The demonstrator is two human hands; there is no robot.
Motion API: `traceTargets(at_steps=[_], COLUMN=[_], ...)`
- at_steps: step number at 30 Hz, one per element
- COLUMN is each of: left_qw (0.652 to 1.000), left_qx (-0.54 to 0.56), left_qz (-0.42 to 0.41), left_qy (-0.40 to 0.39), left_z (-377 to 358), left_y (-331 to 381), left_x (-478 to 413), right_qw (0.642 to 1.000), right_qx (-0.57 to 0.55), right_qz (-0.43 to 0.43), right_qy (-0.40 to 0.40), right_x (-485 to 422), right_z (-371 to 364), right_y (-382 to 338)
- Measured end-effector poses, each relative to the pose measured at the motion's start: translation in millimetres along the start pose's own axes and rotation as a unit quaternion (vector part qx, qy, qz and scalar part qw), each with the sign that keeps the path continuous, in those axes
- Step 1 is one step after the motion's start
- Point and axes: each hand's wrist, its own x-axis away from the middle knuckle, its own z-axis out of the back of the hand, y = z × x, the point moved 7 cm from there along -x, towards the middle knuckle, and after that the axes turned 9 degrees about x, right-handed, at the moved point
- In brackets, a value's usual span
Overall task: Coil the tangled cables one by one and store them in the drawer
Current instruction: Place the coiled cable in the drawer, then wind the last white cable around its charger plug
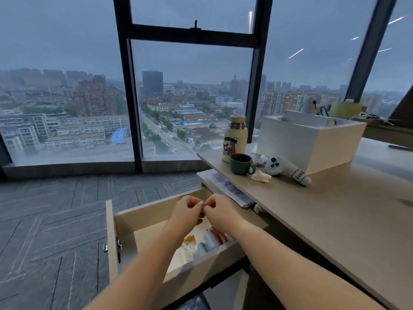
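My left hand (188, 210) and my right hand (220, 212) are held together above the open wooden drawer (131, 220). Their fingers are curled and the fingertips meet, pinching a thin pale bit of cable (204, 205) that is almost entirely hidden. Under my hands the drawer holds white bundles (209, 240) with red and yellow parts, half covered by my forearms. The drawer's left half shows bare wood.
The desk (335, 220) runs along the right. On it stand a cartoon-printed flask (235, 139), a green mug (241, 164), a white controller (286, 170), a crumpled tissue (261, 176) and a white box (312, 142). Papers (230, 190) lie on a shelf under the desktop. Grey floor and windows lie to the left.
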Motion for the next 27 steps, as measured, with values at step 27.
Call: traceTargets(at_steps=[27], left_qw=[0.786], left_qx=[-0.371], left_qz=[-0.321], left_qy=[-0.376], left_z=[-486.6], left_y=[79.9], left_x=[223.1], right_qw=[0.845], right_qx=[0.23], right_qz=[-0.344], right_qy=[0.339], right_x=[407.0], right_z=[311.9], right_y=[258.5])
